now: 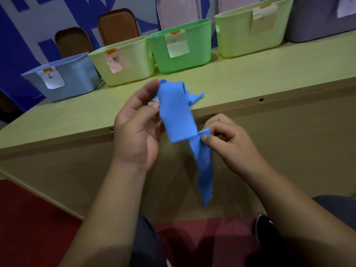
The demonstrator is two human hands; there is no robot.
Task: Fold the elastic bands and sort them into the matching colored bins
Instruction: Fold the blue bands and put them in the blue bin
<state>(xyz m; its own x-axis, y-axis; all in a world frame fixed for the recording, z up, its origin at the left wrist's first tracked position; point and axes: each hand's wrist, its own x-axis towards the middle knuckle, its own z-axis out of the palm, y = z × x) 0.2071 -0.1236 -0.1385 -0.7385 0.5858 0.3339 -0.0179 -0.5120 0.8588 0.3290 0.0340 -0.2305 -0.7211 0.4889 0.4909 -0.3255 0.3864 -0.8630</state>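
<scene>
The left grip was raised with its palm turned toward the right. Its thumb lay against the near face of a blue band, and its forefinger reached up behind the band's top. The right grip sat lower and near it, apart from it, knuckles up and fingers curled, pinching the band's lower fold between thumb and forefinger. Both arms were bare. The left forearm rose steeply from below, and the right forearm slanted in from the lower right corner.

Brown lids and pink lids lean against a blue wall.
</scene>
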